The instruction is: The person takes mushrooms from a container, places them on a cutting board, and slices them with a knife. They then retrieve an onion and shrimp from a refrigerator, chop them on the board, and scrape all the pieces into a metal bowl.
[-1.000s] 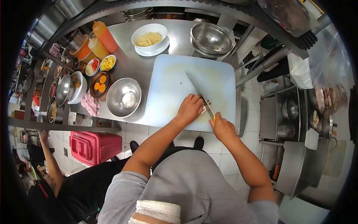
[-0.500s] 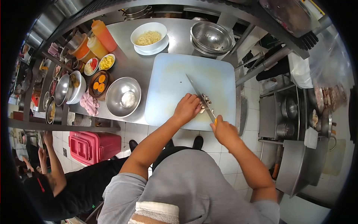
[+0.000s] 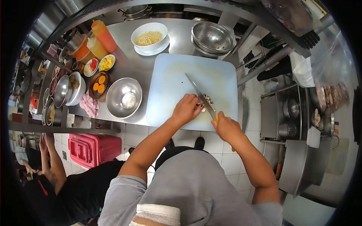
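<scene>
A pale blue cutting board lies on a steel counter. My right hand grips the yellow handle of a long knife, whose blade slants across the board. My left hand presses down on a small pale piece of food at the board's near edge, right beside the blade. Small cut pieces lie on the far side of the blade.
A steel bowl, a pink cloth, small dishes of garnish, squeeze bottles, a white bowl of noodles and a colander surround the board. A red bin stands below. Another person stands at lower left.
The knife has shifted slightly left along the food and more cut pieces lie beyond the blade. My left hand has crept left. The person at lower left has moved.
</scene>
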The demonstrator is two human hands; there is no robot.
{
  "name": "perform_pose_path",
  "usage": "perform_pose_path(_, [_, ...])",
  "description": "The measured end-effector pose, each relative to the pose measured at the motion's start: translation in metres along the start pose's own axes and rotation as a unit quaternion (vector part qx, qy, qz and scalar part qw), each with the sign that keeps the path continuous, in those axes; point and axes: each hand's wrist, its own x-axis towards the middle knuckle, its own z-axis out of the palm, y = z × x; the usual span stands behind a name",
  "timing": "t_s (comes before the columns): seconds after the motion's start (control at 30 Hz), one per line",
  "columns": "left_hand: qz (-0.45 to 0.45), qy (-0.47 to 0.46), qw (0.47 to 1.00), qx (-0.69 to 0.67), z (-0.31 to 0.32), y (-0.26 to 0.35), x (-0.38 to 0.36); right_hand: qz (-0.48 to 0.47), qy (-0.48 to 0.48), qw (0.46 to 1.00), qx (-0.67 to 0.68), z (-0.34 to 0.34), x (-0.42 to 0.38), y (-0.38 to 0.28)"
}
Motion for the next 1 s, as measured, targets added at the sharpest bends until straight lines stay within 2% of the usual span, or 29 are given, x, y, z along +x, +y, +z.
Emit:
perform_pose_path(0.07, [-0.014, 0.009, 1.000, -0.003, -0.002, -0.002, -0.003, 0.049, -0.034, 0.998, 0.001, 0.005, -0.013, -0.006])
perform_pose_path(0.1, [-0.003, 0.003, 1.000, 0.001, 0.000, -0.003, -0.005, 0.050, -0.037, 0.998, 0.001, 0.012, -0.010, -0.005])
perform_pose_path(0.17, [0.012, -0.001, 1.000, 0.007, 0.000, -0.007, -0.001, 0.022, 0.018, 0.999, 0.023, 0.027, 0.003, -0.001])
perform_pose_path(0.27, [0.008, -0.005, 1.000, -0.009, -0.004, -0.002, 0.000, 0.001, -0.003, 1.000, 0.009, -0.001, 0.001, -0.007])
perform_pose_path(0.33, [-0.026, -0.007, 0.999, -0.041, -0.011, 0.002, -0.005, 0.020, -0.009, 1.000, 0.006, 0.010, -0.005, -0.007])
perform_pose_path(0.4, [-0.012, -0.007, 0.999, -0.029, -0.007, -0.001, -0.008, 0.041, -0.015, 0.999, 0.005, 0.023, -0.003, -0.006])
perform_pose_path(0.47, [0.005, -0.006, 1.000, -0.015, -0.004, -0.004, -0.009, 0.001, 0.043, 0.999, 0.017, 0.032, 0.009, -0.002])
perform_pose_path(0.57, [-0.005, -0.016, 1.000, -0.024, -0.009, -0.001, -0.007, 0.008, -0.007, 1.000, 0.008, -0.004, 0.001, -0.015])
perform_pose_path(0.7, [-0.005, -0.024, 1.000, -0.019, -0.010, -0.002, -0.013, 0.040, -0.017, 0.999, 0.008, 0.027, -0.003, -0.010])
perform_pose_path(0.77, [0.003, -0.038, 0.999, 0.001, -0.008, -0.005, -0.016, 0.010, 0.033, 0.999, 0.022, 0.030, 0.006, -0.010])
perform_pose_path(0.87, [-0.006, -0.024, 1.000, -0.020, -0.013, 0.000, -0.012, 0.012, -0.009, 1.000, 0.009, -0.001, 0.000, -0.018])
perform_pose_path(1.0, [0.012, -0.024, 0.999, -0.024, -0.017, -0.001, -0.018, 0.049, 0.000, 0.999, 0.016, 0.034, -0.001, -0.016])
